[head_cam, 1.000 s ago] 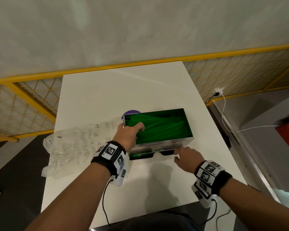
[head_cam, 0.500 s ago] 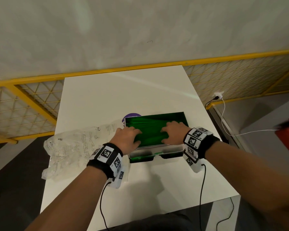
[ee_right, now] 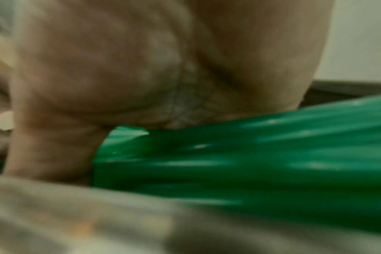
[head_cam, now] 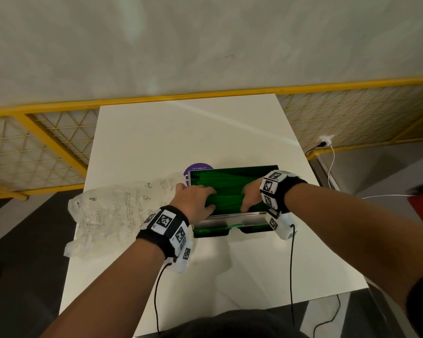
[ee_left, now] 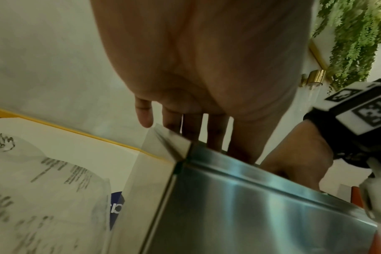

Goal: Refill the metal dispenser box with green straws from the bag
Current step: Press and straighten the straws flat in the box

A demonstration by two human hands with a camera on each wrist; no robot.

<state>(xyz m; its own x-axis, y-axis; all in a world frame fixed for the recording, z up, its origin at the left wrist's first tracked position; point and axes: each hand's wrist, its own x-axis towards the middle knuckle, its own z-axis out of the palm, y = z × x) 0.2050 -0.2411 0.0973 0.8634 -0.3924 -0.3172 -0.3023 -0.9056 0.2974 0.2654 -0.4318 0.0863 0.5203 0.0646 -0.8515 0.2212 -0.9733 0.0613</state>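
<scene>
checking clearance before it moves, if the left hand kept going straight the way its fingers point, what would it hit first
Likely the right hand: the left hand lies on the green plastic straws inside the open metal dispenser box, fingers pointing across towards it. Depth is hard to judge.

Green straws (head_cam: 226, 189); silver box (ee_left: 261, 214); white table (head_cam: 181, 132); clear bag (head_cam: 112, 213) (black print); yellow railing (head_cam: 47, 132).

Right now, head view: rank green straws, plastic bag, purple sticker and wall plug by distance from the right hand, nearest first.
1. green straws: directly under the right hand, touching.
2. purple sticker: on the table behind the box's far left corner.
3. wall plug: off the table, far right.
4. plastic bag: left of the box, past the left hand.
Sticker and plug are close to call.
</scene>
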